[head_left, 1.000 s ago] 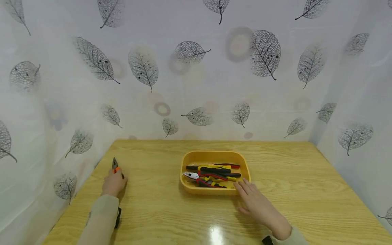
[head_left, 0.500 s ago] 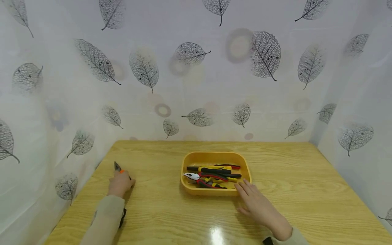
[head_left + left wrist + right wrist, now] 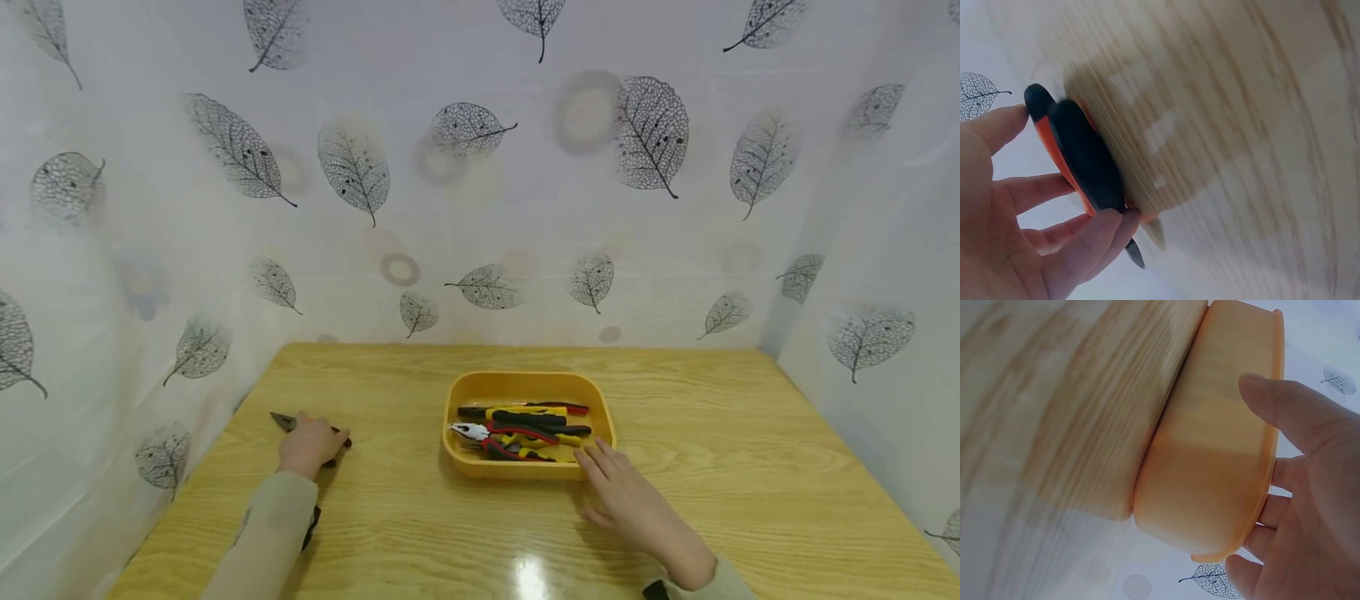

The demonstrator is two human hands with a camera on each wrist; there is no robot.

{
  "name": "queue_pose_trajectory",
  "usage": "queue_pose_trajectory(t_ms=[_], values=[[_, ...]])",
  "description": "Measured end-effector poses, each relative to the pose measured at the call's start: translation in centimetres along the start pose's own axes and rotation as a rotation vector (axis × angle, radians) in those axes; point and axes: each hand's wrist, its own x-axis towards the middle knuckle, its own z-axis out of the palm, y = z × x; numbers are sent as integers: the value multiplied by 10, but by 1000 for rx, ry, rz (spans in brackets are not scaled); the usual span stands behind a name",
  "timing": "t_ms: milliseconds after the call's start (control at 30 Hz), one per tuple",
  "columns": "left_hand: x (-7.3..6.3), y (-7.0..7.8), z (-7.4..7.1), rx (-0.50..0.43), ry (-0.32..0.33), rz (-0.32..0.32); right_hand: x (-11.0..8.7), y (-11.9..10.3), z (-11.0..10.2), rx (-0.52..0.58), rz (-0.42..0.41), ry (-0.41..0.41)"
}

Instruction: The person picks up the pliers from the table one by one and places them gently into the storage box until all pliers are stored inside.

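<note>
My left hand (image 3: pixel 309 446) is at the left of the table, its thumb and fingers pinching a pair of pliers (image 3: pixel 1088 159) with black-and-orange handles. In the head view the grey nose points to the far left, while the handle ends stick out on the hand's right; the hand covers the middle. The pliers sit close over the wood in the left wrist view. My right hand (image 3: pixel 633 504) rests its fingertips at the near right rim of a yellow plastic box (image 3: pixel 517 471). Fairly straight fingers lie along that rim, and the thumb (image 3: pixel 1263 400) is beside the outer wall.
Inside the box lie several tools in black, red and yellow, among them silver-headed pliers (image 3: pixel 471 431) with red-and-black handles. The box stands right of centre on a wooden table (image 3: pixel 390 533). A white leaf-patterned curtain (image 3: pixel 487 200) hangs behind the table and along both sides.
My left hand has shifted right with the pliers and turned them, so the nose swung from pointing away to pointing left. The right hand and the box have stayed in place.
</note>
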Motion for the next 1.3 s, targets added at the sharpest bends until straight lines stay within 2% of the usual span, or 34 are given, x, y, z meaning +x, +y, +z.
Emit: queue_pose_trajectory(t_ms=[300, 667, 833, 900, 1000, 1133, 1233, 1300], values=[[3, 3, 3, 9, 31, 32, 1, 2, 1, -9, -11, 17], [6, -3, 2, -21, 7, 45, 2, 3, 0, -15, -2, 2], [3, -7, -1, 27, 60, 68, 2, 3, -1, -18, -4, 1], [3, -9, -2, 72, 100, 111, 1, 2, -1, -18, -5, 3], [6, -11, -2, 102, 124, 219, 1, 2, -1, -20, -3, 6], [8, -14, -1, 73, 57, 353, 1, 2, -1, -19, 3, 3], [8, -16, 0, 47, -1, 384, 1, 2, -1, -15, 4, -4], [7, -18, 0, 41, -17, 394, 1, 1, -1, -9, 4, -8]])
